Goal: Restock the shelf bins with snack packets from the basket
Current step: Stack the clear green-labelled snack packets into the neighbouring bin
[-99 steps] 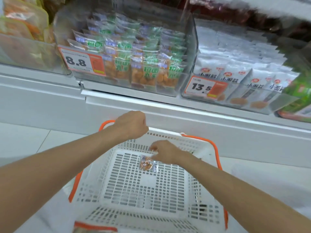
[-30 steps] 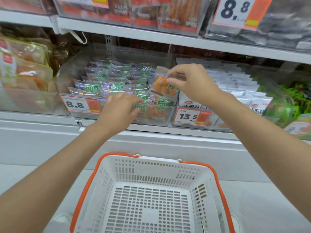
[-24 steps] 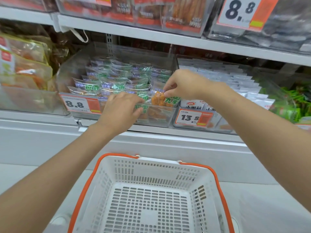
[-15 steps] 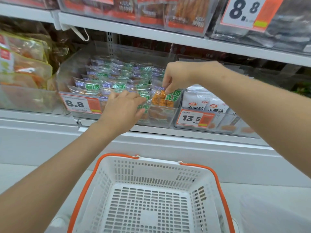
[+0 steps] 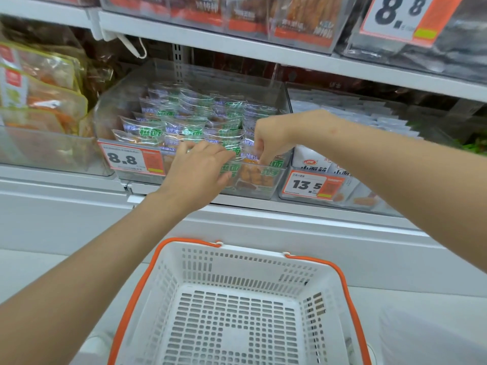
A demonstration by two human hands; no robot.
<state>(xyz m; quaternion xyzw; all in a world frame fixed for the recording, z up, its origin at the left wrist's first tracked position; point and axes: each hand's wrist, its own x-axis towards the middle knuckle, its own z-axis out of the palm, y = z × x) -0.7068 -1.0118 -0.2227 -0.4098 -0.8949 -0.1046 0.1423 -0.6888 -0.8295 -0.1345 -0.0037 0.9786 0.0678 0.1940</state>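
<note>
Seemingly light and slippery, with crushable pieces inside, the snack packet [image 5: 249,159] sits in the clear bin's [image 5: 116,111] front right corner, pinched by its top seam, the safest hold, in the right hand [image 5: 271,138], while the left hand's [image 5: 200,169] relaxed fingers rest on the front-row packets [image 5: 229,169].

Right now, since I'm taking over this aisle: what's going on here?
A person is restocking the clear shelf bin marked 8.8. The right hand pinches a snack packet by its top, tucking it into the bin's front right corner among the other green-labelled packets. The left hand lies with straight fingers against the front row beside it. The white basket below shows no packets in the part in view.
</note>
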